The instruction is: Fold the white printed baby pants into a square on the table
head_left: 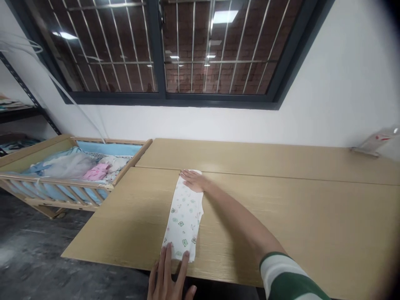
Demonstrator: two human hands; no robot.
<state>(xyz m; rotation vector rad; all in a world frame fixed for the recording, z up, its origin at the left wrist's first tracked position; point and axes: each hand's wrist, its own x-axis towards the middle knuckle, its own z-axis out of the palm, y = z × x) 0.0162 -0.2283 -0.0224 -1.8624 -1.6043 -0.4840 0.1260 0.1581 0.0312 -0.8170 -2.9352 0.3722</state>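
A white cloth garment with a small green print [184, 216] lies flat on the wooden table, folded into a long narrow strip; its exact kind I cannot make out. My right hand [193, 180] rests flat across its far end, fingers stretched to the left. At the near end, the fingertips of my left hand [168, 271] touch the lower edge of the cloth, fingers spread. Neither hand grips anything. The far edge of the garment is partly hidden under my right hand.
The light wooden table [296, 216] runs along the wall below a barred window [162, 100]. To the left stands a wooden crib [131, 164] with blue lining, a pink cloth [96, 171] and other fabrics inside. A clear plastic bag [379, 141] sits at the far right.
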